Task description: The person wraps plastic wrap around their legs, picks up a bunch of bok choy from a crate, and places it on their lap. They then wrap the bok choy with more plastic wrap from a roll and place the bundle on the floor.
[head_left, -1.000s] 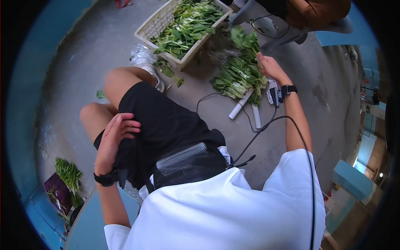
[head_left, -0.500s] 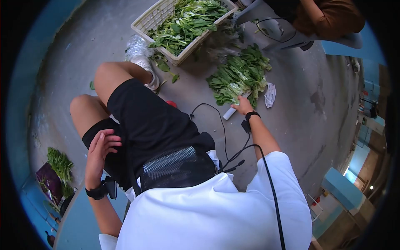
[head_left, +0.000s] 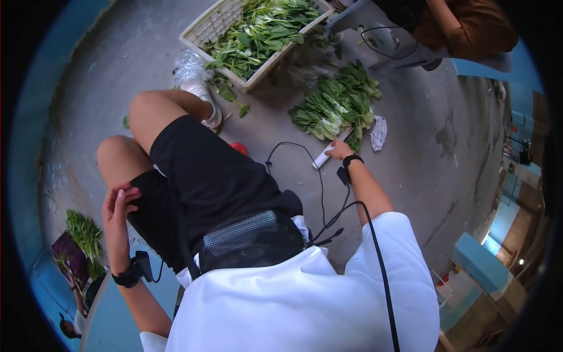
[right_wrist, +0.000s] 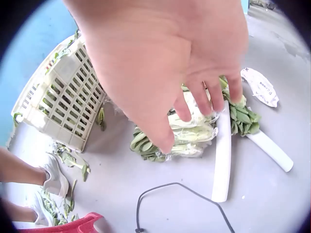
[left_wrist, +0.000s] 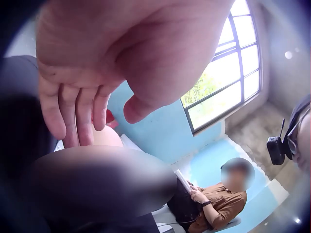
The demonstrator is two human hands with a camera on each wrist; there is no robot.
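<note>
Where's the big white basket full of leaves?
In the head view, the white basket is on the floor at the top, just past the white shoe and left of the leafy bundles.

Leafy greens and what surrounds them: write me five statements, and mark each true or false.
1. The white plastic crate holds leafy greens. True.
2. The left hand grips a bunch of greens. False: it is empty, its fingers by the black shorts.
3. Two white tubes show at the edge of the greens pile outside the crate. True.
4. The thin black cable lies coiled in the crate. False: it loops loosely across the floor.
5. The printed white wrapper lies inside the crate. False: it is on the floor near the pile.
</note>
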